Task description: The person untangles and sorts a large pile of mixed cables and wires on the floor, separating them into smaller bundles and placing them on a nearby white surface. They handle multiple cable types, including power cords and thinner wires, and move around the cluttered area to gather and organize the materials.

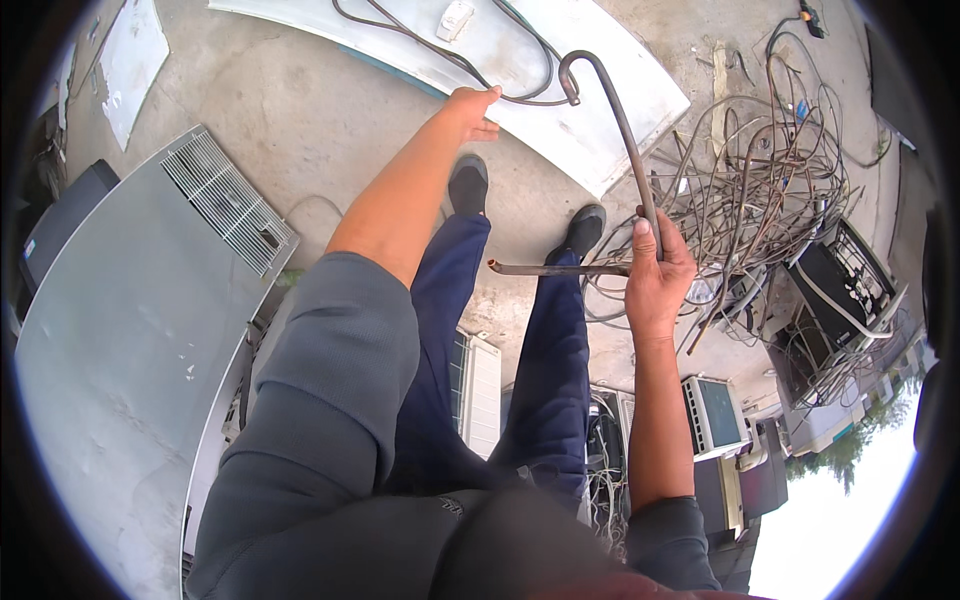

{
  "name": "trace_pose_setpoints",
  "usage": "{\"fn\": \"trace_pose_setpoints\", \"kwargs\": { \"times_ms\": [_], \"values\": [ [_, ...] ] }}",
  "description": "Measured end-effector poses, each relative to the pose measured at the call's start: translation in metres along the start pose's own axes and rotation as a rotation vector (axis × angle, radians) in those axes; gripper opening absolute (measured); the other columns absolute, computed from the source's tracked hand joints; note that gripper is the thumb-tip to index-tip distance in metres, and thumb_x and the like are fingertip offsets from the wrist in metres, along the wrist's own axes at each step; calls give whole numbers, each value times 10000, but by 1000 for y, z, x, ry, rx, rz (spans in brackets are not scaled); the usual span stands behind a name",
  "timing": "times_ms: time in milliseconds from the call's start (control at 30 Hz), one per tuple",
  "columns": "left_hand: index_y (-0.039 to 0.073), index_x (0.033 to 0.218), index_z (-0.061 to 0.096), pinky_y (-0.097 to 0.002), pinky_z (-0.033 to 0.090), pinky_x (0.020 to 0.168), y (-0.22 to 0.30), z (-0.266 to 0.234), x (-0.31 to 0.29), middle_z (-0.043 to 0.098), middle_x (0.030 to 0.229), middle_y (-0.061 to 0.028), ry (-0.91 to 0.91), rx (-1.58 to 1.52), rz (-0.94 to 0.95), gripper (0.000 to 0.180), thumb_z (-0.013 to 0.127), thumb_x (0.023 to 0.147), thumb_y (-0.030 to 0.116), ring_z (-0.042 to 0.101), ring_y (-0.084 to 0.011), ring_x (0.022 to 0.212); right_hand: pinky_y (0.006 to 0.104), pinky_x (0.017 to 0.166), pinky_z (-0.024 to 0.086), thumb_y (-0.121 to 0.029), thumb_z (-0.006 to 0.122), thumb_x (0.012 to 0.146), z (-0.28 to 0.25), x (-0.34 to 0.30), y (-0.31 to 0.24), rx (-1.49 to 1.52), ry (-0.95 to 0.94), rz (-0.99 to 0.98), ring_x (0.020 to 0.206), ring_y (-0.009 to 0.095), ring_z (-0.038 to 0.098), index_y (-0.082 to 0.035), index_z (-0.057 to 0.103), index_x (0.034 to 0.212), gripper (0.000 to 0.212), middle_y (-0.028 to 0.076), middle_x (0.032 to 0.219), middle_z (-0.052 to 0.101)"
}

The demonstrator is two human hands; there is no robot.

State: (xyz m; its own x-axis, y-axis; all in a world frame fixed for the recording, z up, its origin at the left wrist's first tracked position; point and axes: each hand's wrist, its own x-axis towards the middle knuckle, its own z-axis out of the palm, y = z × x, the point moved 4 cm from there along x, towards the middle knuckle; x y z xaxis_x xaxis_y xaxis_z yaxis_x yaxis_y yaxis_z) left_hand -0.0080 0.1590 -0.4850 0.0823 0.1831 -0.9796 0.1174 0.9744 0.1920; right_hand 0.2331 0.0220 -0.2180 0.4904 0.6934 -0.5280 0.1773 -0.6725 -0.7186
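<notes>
My right hand (pixel 660 270) is closed around a bent metal pipe (pixel 622 125), brown and copper-like. Its upper end curls into a hook, while a second length (pixel 560 269) runs left from the fist to an open, coppery end. Whether both lengths are one piece is hidden by the palm. My left hand (pixel 473 113) reaches out over the edge of a white panel (pixel 600 130), fingers apart. Right at its fingertips lies a dark cable (pixel 455 58); I cannot tell whether they touch.
A large tangle of pipes and wires (pixel 760 200) covers the ground at right, beside a black broken casing (pixel 850 275). At left stands a big grey metal cabinet (pixel 110 350) with a white grille (pixel 225 200). Behind my legs are a white slatted unit (pixel 482 390) and a screened box (pixel 717 413).
</notes>
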Motion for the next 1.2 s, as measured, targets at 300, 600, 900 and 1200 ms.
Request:
{"fn": "trace_pose_setpoints", "kwargs": {
  "times_ms": [300, 600, 900, 1200],
  "values": [
    [40, 1507, 415, -433, 494, 1060, 14, -39, -168, 552, 1472, -188, -413, -531, 234, 676, 469, 1060, 543, 552, -327, 1342, 252, 443, 292, -268, 637, 1043, 47, 46, -13, 368, 70, 167, 480, 51, 356, -3, 662, 1031, 267, -56, 617, 429],
    [72, 1194, 568, -325, 499, 784, 30, -16, -258, 614, 923, -61, -258, -608, 643, 447, 524, 1063, 497, 582, -147, 810, 298, 564, 374, -235, 497, 1094, 107, -4, -60, 833, -170, 508, 572, 97, 336, -60, 517, 1034, 186, -40, 683, 334],
    [81, 840, 479, -230, 263, 515, 12, -14, -306, 371, 684, 45, -385, -241, 719, 517, 470, 1076, 541, 312, -41, 577, 273, 474, 342, -485, 479, 1066, 111, 93, -32, 698, -160, 869, 541, 107, 397, -58, 551, 1011, 436, -18, 693, 442],
    [96, 753, 454, -237, 253, 516, -1, -13, -293, 354, 668, 51, -201, -273, 579, 560, 460, 1074, 555, 308, -50, 582, 354, 417, 306, -427, 565, 1031, 97, 73, -1, 327, 234, 704, 467, 162, 404, 2, 583, 904, 448, 38, 623, 446]
  ]
}}
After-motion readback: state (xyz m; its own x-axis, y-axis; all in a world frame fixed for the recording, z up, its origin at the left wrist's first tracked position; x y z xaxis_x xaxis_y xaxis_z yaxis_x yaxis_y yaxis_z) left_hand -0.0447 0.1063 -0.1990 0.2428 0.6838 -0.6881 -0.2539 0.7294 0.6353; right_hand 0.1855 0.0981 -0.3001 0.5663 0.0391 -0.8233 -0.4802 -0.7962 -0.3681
